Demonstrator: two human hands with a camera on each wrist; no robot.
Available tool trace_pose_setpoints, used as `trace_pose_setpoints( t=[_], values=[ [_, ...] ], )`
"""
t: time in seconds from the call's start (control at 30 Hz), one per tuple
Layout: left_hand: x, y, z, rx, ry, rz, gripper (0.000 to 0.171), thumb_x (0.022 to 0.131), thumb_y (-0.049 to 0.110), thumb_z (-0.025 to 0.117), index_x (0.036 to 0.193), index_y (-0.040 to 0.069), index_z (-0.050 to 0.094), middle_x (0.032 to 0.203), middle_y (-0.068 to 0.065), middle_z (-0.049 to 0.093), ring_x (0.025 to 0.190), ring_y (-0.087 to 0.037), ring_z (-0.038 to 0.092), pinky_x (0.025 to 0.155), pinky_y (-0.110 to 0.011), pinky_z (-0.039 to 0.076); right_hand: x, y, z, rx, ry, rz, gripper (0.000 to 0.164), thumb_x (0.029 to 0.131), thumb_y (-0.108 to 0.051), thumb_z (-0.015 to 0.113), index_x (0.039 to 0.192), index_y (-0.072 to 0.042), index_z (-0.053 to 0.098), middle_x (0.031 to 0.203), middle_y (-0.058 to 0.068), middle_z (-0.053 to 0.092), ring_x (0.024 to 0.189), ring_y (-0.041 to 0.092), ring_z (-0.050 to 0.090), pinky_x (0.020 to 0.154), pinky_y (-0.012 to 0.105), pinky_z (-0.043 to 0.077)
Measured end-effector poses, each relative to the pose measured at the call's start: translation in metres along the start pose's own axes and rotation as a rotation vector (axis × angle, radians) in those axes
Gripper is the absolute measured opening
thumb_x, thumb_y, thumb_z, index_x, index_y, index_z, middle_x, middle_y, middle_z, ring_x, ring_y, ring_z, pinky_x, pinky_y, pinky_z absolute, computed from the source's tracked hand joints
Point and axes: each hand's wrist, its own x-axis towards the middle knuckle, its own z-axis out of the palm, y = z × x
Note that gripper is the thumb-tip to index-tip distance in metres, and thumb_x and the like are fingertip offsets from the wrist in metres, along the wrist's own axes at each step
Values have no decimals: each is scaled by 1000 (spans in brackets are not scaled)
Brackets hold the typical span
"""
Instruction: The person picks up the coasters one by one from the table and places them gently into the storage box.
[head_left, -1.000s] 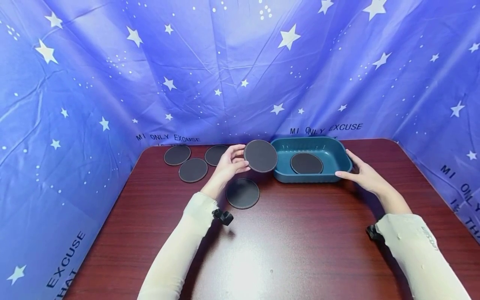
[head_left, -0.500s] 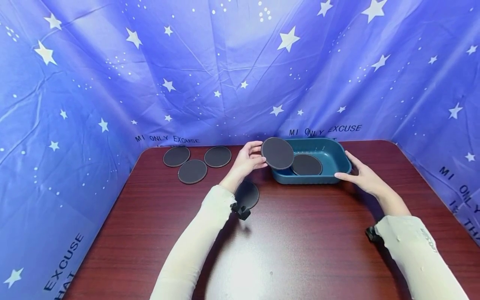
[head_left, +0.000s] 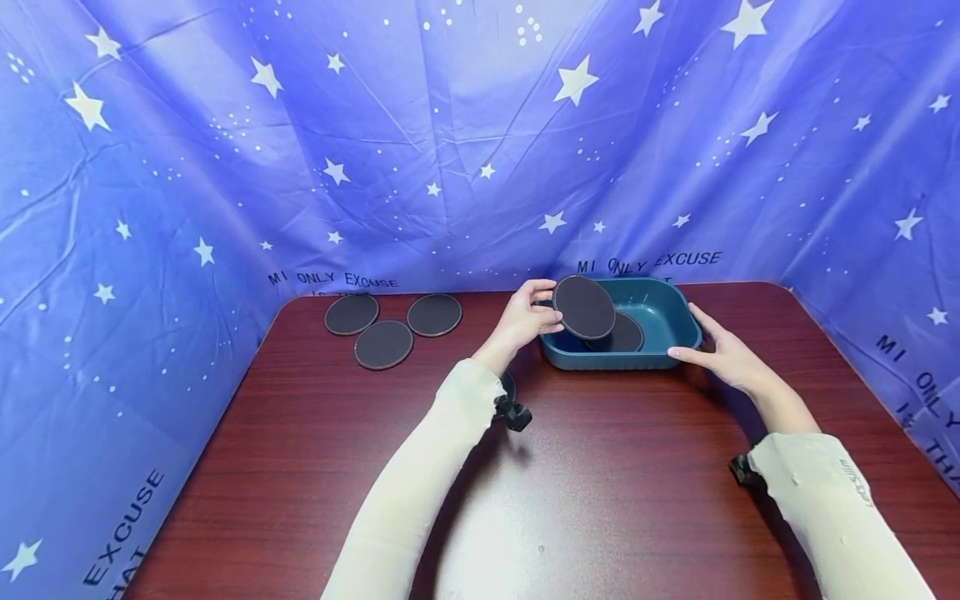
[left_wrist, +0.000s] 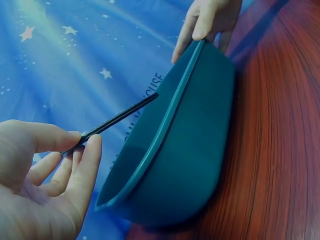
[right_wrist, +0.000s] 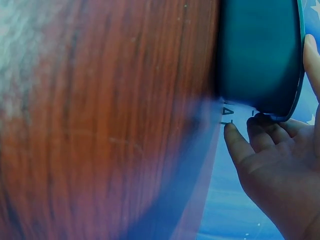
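Observation:
My left hand point(head_left: 521, 323) pinches a dark round coaster point(head_left: 585, 307) by its left edge, between thumb and fingers. That coaster is tilted above the left part of a teal rectangular basin point(head_left: 600, 361). In the left wrist view the coaster point(left_wrist: 120, 114) appears edge-on, its far end over the basin's opening. Inside the basin lies another coaster point(head_left: 628, 335), partly covered by the held one. My right hand point(head_left: 723, 357) holds the basin's right end, thumb at the front rim and fingers along the outer side, as the right wrist view also shows at the basin wall point(right_wrist: 260, 55).
Three more coasters, one at the front point(head_left: 383, 344), one at the left point(head_left: 351, 314) and one at the right point(head_left: 435, 315), lie at the table's back left. Another coaster point(head_left: 510, 385) is mostly hidden below my left wrist. A starry blue curtain point(head_left: 450, 125) surrounds the reddish-brown table point(head_left: 637, 483).
My left hand has carried the pinched coaster rightward, from beside the basin to over its left part. The left forearm now covers most of the nearest table coaster. My right hand stays in place.

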Motion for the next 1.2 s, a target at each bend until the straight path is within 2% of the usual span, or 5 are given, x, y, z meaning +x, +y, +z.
trace_pose_setpoints(
  t=[0.17, 0.37, 0.63, 0.97, 1.2],
  values=[
    [6, -3, 14, 57, 4, -27, 57, 87, -16, 60, 139, 3, 48, 139, -22, 53, 92, -24, 67, 82, -37, 64, -1, 2, 1, -10, 2, 8, 99, 96, -29, 66, 159, -11, -9, 166, 24, -2, 150, 51, 8, 117, 71, 16],
    [10, -9, 26, 180, 15, -44, 53, 88, -15, 61, 137, 3, 51, 137, -21, 55, 99, -35, 71, 78, -35, 64, 0, 0, 3, -24, 7, 6, 99, 96, -28, 66, 160, -10, -7, 165, 28, 1, 149, 53, 10, 116, 72, 17],
    [12, -12, 34, 377, 39, -72, 46, 89, -10, 63, 133, 5, 56, 130, -18, 61, 95, -33, 73, 79, -37, 64, 3, 1, 8, -24, -1, 1, 98, 96, -26, 66, 160, -10, -6, 165, 28, 3, 148, 53, 15, 115, 71, 21],
    [17, -8, 50, 613, 88, -102, 40, 92, -6, 63, 129, 8, 61, 123, -11, 65, 88, -24, 74, 77, -30, 63, 4, 3, 6, -27, 12, 14, 98, 96, -25, 66, 160, -10, -7, 165, 29, 4, 147, 54, 18, 115, 71, 22],
    [18, -7, 51, 683, 67, -88, 41, 93, -1, 66, 132, 10, 60, 126, -7, 67, 93, -21, 73, 79, -27, 61, -1, 2, 1, -20, 24, 2, 98, 96, -27, 67, 160, -10, -6, 165, 28, 4, 148, 53, 16, 115, 70, 22]
  ],
)
